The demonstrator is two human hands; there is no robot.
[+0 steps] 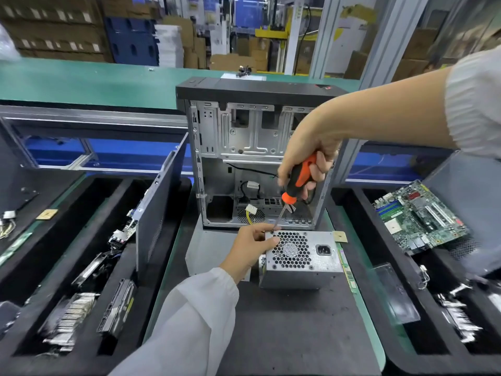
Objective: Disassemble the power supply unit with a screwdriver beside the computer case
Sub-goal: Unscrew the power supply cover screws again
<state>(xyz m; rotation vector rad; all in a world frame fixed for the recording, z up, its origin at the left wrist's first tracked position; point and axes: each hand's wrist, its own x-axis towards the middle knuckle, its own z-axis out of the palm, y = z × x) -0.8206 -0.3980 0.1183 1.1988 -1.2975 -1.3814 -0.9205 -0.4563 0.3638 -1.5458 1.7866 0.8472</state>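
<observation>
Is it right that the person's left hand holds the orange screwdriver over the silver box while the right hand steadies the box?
Not quite: the hands are swapped. In the head view the right hand grips the orange screwdriver, and the left hand steadies the silver box.

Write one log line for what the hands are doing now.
right hand: grips screwdriver | tip: at power supply corner | left hand: holds that corner
</observation>
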